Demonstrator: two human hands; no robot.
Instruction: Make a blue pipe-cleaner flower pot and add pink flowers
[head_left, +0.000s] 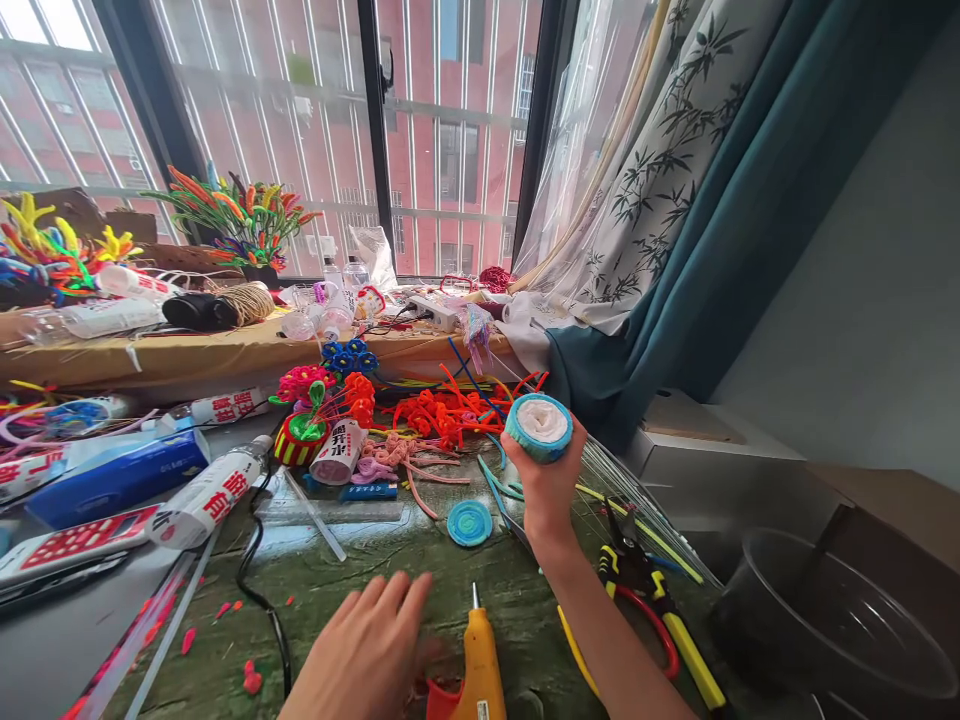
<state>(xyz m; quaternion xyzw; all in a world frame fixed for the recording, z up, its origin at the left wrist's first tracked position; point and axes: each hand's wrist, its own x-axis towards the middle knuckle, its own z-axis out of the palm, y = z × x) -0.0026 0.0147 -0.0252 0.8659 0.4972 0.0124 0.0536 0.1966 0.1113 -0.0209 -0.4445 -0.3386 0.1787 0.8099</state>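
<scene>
Now R fingers (577,440) round blue cup (536,449); L fingers (414,600) empty, nr glue gun (481,650); blue disc (470,523) btwn, pliers (628,552) to R.

A round blue cup with white filling (539,425) is held aloft. A yellow-and-red glue gun (482,662) sits nearer, nozzle pointing far.

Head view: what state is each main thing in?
Blue cup: held, white filling showing
Right hand: closed around it
Left hand: palm down, nothing seen in it
Blue disc: lying flat
Glue gun: lying on its side
Pliers: handles spread
Front bottle: lying on its side
Curtain: drawn aside
</scene>
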